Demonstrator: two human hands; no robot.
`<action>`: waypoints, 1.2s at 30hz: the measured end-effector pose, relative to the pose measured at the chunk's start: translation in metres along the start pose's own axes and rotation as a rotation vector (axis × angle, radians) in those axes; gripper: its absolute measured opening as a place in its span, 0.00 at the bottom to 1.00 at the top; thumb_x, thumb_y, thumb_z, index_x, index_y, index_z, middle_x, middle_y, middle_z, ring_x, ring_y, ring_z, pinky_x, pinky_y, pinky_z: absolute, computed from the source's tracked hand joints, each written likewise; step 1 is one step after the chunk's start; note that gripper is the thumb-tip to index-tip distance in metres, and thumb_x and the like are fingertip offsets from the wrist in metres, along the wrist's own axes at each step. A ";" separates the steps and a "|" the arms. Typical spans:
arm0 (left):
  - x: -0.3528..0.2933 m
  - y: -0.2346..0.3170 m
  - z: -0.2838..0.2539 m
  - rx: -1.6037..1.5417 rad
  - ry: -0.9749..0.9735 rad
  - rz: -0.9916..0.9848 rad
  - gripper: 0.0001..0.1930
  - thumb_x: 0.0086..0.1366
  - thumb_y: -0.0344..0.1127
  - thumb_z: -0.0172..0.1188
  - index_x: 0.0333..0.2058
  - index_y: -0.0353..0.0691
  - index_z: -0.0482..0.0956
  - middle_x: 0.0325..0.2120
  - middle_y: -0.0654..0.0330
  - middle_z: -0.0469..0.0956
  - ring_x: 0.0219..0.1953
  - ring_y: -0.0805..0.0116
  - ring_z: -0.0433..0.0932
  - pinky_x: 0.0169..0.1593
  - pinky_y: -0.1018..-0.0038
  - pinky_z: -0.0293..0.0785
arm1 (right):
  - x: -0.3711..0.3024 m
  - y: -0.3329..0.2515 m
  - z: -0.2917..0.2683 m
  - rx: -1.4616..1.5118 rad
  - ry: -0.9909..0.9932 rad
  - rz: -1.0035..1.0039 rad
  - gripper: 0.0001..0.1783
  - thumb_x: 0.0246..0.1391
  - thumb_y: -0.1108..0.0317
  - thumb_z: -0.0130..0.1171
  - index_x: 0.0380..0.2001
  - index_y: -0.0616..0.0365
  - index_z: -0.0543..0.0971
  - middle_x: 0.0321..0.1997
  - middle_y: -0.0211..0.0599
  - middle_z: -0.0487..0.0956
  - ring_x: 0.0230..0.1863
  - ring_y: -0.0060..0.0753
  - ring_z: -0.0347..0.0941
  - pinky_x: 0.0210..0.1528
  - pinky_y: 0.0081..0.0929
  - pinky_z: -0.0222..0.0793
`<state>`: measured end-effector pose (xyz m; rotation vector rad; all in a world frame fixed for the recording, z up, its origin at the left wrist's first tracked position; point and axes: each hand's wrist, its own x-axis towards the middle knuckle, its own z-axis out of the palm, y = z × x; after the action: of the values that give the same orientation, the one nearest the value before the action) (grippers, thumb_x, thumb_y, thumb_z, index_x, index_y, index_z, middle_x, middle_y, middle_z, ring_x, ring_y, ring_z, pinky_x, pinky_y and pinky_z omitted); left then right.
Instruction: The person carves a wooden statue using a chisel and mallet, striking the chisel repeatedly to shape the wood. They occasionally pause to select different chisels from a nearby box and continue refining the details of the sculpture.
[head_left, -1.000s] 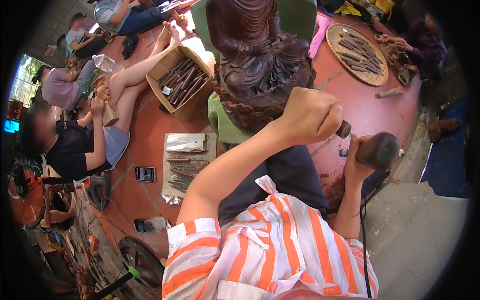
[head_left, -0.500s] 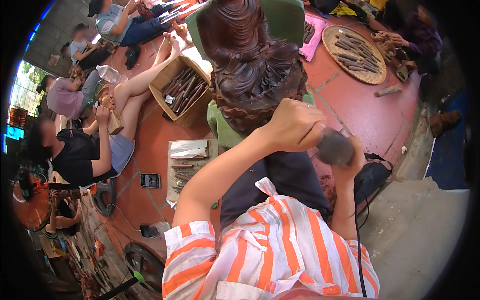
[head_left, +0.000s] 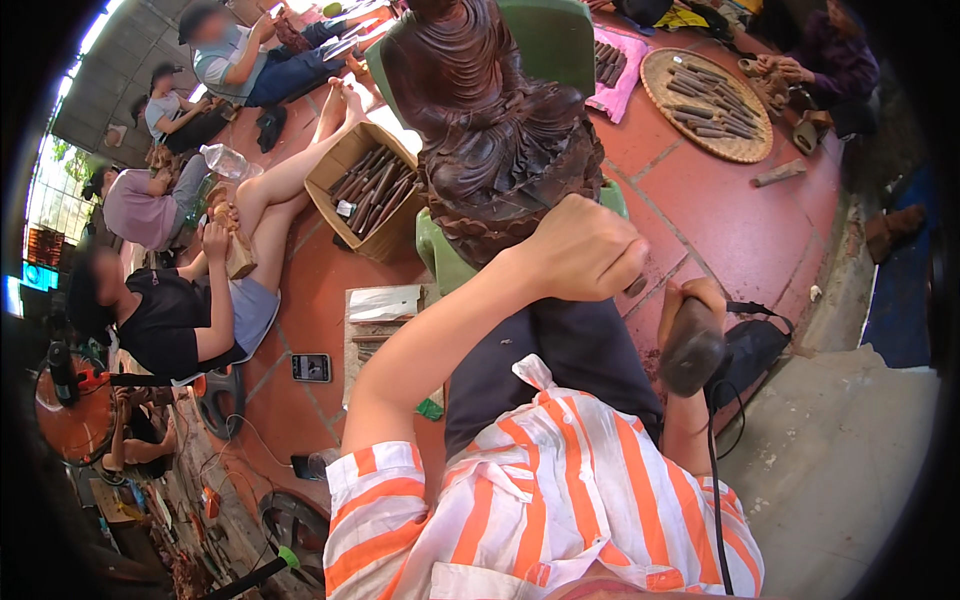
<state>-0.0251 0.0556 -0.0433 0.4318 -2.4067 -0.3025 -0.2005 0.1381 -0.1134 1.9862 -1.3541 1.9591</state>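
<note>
A dark brown carved wooden seated figure stands upright on a green plastic chair in front of me. My left hand is closed in a fist against the lower right of its base. Out of that fist pokes only the round butt of a carving chisel; its blade is hidden behind the hand. To the right, my right hand grips a dark, rounded mallet, its head tilted back toward me and apart from the chisel. The mallet's handle is mostly hidden.
At the left a cardboard box holds several wooden-handled tools. A round woven tray with more tools lies at the far right. A phone rests on the tiled floor. Beside me at left sits a person holding a wooden carving.
My right hand has swung the mallet back, away from the left fist and toward me, uncovering the chisel's butt. The left hand stays closed by the figure's base. The view has shifted slightly.
</note>
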 end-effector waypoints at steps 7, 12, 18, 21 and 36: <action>0.010 0.042 0.013 -0.049 0.112 0.092 0.09 0.52 0.35 0.53 0.16 0.42 0.69 0.12 0.60 0.66 0.16 0.59 0.70 0.21 0.66 0.67 | 0.000 -0.011 -0.014 -0.028 0.008 0.221 0.12 0.50 0.83 0.56 0.34 0.59 0.66 0.28 0.34 0.70 0.29 0.26 0.65 0.34 0.24 0.63; 0.014 0.018 0.014 -0.027 0.264 -0.052 0.09 0.55 0.34 0.50 0.18 0.40 0.70 0.15 0.58 0.69 0.18 0.56 0.70 0.23 0.64 0.67 | 0.004 -0.005 -0.017 -0.104 0.013 0.196 0.11 0.51 0.84 0.55 0.33 0.60 0.65 0.26 0.33 0.70 0.25 0.24 0.65 0.30 0.22 0.64; 0.016 0.003 0.014 -0.009 0.322 -0.223 0.14 0.60 0.34 0.46 0.17 0.38 0.71 0.13 0.55 0.69 0.18 0.53 0.71 0.23 0.64 0.67 | 0.005 0.006 -0.016 -0.163 0.027 0.135 0.10 0.51 0.84 0.55 0.31 0.60 0.66 0.24 0.33 0.70 0.22 0.22 0.64 0.27 0.19 0.63; 0.019 0.003 0.014 0.001 0.385 -0.245 0.15 0.61 0.35 0.45 0.17 0.37 0.70 0.13 0.55 0.69 0.18 0.53 0.71 0.23 0.63 0.67 | 0.001 0.010 -0.013 -0.084 0.067 0.163 0.10 0.50 0.83 0.56 0.30 0.60 0.66 0.25 0.33 0.70 0.22 0.21 0.64 0.27 0.18 0.62; 0.008 -0.003 0.010 -0.018 0.314 -0.215 0.13 0.59 0.33 0.45 0.18 0.36 0.71 0.16 0.55 0.72 0.19 0.54 0.72 0.25 0.64 0.68 | -0.003 0.016 0.000 0.003 0.027 0.263 0.09 0.44 0.83 0.58 0.31 0.63 0.71 0.25 0.35 0.70 0.27 0.25 0.67 0.32 0.20 0.64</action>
<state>-0.0363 0.0514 -0.0471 0.6790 -2.0533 -0.3237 -0.2096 0.1300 -0.1240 1.8570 -1.6817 2.0822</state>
